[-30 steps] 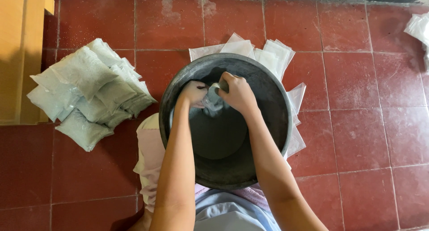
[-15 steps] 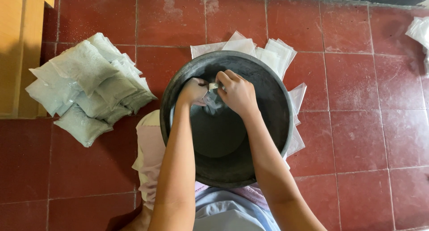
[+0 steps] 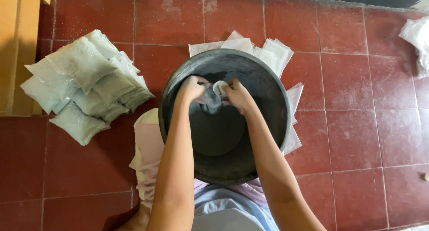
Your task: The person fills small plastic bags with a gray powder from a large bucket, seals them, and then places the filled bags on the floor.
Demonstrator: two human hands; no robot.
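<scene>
A large dark grey basin [image 3: 268,79] sits on the red tiled floor in front of me, with grey powder in its bottom. Both my hands are inside it near the far wall. My left hand [image 3: 193,88] and my right hand [image 3: 239,96] together grip a small clear plastic bag [image 3: 214,97], which holds grey powder and hangs between them with its mouth open at the top.
A heap of several filled, grey-powder bags [image 3: 87,83] lies on the floor to the left. Flat empty white bags [image 3: 250,48] stick out from behind the basin and along its right side. A yellow wooden piece [image 3: 18,48] stands far left. More white plastic [image 3: 418,39] lies top right.
My hands have shifted slightly within the basin and the bag between them now shows an open mouth at the top.
</scene>
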